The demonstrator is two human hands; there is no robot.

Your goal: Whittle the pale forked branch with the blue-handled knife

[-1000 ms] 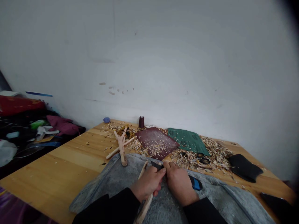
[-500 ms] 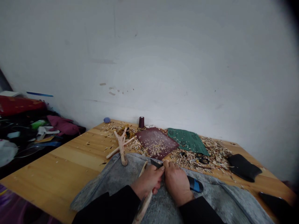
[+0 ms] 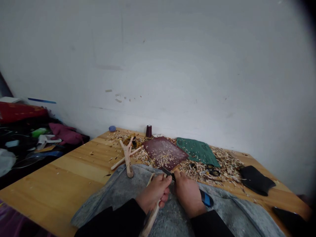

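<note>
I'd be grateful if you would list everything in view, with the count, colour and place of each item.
wooden table: one, pale yellow, against the white wall
felt cloth: one, grey, over the near table edge
forked branch: one, pale wood, on the table beside the felt
wood shavings: many, pale, across the far table
sheet: one, dark red, among the shavings
sheet: one, green, right of the red sheet
thread spool: one, dark maroon, by the wall
round lump: one, blue, far left table corner
scissors: one pair, black, among the shavings
pouch: one, black, table's right side
mixed clutter: one heap, red and black mainly, left of the table
carving knife: one, black blade, blue-and-black handle, in the right hand
peeled stick: one, pale wood, in the left hand
left hand: one, black sleeve, bottom centre
right hand: one, black sleeve, bottom centre
</note>
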